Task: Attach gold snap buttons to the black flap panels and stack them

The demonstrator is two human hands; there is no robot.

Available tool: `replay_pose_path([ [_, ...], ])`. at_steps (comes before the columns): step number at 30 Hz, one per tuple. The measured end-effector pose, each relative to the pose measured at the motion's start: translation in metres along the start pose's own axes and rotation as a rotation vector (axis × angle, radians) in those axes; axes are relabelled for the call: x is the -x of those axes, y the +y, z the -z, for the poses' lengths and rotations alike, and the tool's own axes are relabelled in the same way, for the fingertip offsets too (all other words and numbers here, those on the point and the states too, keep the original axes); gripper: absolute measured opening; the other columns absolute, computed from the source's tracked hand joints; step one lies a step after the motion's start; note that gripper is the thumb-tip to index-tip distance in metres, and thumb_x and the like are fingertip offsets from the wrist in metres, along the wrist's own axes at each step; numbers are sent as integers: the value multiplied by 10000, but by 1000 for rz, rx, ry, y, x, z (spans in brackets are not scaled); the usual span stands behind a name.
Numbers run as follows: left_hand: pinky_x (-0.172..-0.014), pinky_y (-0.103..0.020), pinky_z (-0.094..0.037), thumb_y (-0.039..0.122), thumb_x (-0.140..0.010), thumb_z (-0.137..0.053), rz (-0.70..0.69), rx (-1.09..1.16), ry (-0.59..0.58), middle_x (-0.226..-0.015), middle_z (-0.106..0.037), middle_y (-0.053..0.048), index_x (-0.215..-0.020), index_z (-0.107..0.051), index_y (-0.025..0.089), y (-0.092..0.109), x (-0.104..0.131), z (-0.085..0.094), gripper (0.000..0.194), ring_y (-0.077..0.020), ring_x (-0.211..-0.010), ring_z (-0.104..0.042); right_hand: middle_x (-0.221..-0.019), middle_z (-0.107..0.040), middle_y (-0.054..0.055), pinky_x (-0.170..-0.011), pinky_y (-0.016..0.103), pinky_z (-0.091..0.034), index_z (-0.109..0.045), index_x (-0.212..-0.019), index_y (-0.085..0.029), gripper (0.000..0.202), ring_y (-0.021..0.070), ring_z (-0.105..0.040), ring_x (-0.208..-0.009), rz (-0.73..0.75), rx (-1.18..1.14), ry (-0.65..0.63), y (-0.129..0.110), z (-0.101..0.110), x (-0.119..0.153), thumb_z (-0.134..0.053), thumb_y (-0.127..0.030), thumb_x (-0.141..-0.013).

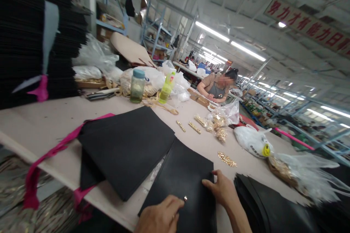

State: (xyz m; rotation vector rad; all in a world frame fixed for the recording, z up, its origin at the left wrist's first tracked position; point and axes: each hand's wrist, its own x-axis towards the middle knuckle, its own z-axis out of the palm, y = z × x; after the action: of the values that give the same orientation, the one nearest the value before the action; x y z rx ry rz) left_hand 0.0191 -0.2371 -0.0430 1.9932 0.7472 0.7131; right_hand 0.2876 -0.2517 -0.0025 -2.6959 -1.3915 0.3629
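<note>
A black sheet (188, 167) lies in front of me with a small round metal piece (185, 198) on it. My left hand (161, 214) rests on the sheet's lower part, fingers curled, its index fingertip beside the metal piece; what it may hold is hidden. At the sheet's right edge is my right hand (220, 189), thumb on top and fingers at the edge, gripping it. A stack of black sheets (125, 145) lies to the left, and more black sheets (262, 204) lie at the right. Gold metal pieces (226, 159) are scattered beyond my right hand.
Across the table (62, 116) stand a jar (137, 86) and a yellow-green bottle (166, 88). Bags of gold pieces (220, 134) and a white bag (253, 141) lie farther right. A tall black stack (24, 43) rises at left. A person (216, 87) leans over the far end.
</note>
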Motion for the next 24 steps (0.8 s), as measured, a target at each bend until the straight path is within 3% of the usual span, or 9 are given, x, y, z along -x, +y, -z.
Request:
replay_pose_path([
  [2, -608, -201, -487, 282, -902, -483, 223, 460, -30, -1051, -701, -49, -1176, -608, 245, 13, -10, 15, 304, -118, -706, -634, -1027, -714, 136, -804, 340, -461, -551, -1209, -158, 543, 299, -677, -990, -12, -26, -16, 3, 0, -4, -643, -499, -797],
  [4, -439, -168, -365, 409, -926, -470, 475, 1021, -57, -1063, -693, -65, -1262, -522, 220, 25, -24, 32, 388, -55, -494, -510, -1078, -702, 150, -817, 340, -462, -541, -1242, -140, 602, 301, -666, -1027, -30, -46, -28, 5, 1, -6, -667, -502, -778],
  [6, -514, -166, -426, 442, -944, -441, 574, 1472, -51, -1051, -686, -72, -1269, -487, 183, 31, -37, 45, 418, -59, -564, -579, -1118, -690, 161, -826, 342, -463, -521, -1280, -125, 648, 304, -653, -1057, -46, -58, -33, 5, 3, -6, -678, -496, -772],
  [8, -611, -197, -492, 455, -961, -411, 567, 1715, -54, -1066, -687, -76, -1261, -479, 177, 31, -47, 54, 415, -96, -672, -653, -1131, -685, 160, -828, 341, -465, -507, -1301, -124, 663, 300, -650, -1061, -59, -81, -40, 3, 3, -6, -683, -482, -771],
  [14, -756, -322, -566, 518, -954, -411, 525, 1864, -78, -1155, -689, -98, -1295, -479, 182, 20, -53, 53, 483, -205, -877, -713, -1011, -713, 118, -801, 318, -487, -530, -1317, -96, 707, 284, -665, -1012, -82, -236, 17, 2, 0, -3, -729, -410, -715],
  [18, -768, -368, -591, 482, -971, -406, 537, 1836, -82, -1154, -700, -117, -1352, -459, 170, 15, -49, 56, 495, -225, -869, -722, -706, -698, 46, -665, 314, -515, -556, -1296, -18, 756, 265, -692, -762, -136, -771, -1, -6, -6, 6, -770, -273, -618],
  [24, -670, -362, -623, 252, -980, -432, 580, 1677, -42, -1141, -707, -136, -1374, -469, 165, 5, -48, 65, 405, -209, -751, -728, -790, -740, 40, -632, 298, -551, -551, -1322, -74, 812, 215, -693, -689, -62, -1261, -3, -18, 4, 20, -780, -246, -563],
])
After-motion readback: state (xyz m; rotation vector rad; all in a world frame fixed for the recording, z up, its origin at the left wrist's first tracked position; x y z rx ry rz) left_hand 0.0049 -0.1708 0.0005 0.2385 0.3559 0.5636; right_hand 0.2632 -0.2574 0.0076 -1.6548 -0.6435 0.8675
